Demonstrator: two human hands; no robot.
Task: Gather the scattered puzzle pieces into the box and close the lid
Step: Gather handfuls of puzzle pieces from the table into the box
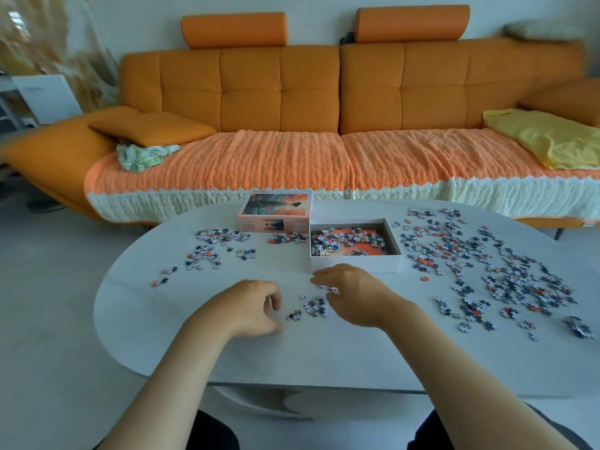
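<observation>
I work the small cluster of puzzle pieces (pixel 316 308) near the table's (pixel 324 352) front edge, between my two hands. My left hand (pixel 253 306) rests on the table with its fingers curled. The palm is hidden, so I cannot tell if it holds anything. My right hand (pixel 352 295) arches over a few pieces just in front of the box (pixel 354 263), fingertips down on them; whether it pinches any I cannot tell.

I judge it best to sweep the cluster together with both hands cupped, lift it in one scoop, and clear the box's near wall before letting go, so nothing spills.

I count one open box, partly filled, toward the far edge, and one lid (pixel 276 206) just left of it. The loose pieces are too many to count: a wide spread toward the right end (pixel 506 274), a thinner one at the left (pixel 214 248), and a small heap (pixel 287 238) beside the box.
</observation>
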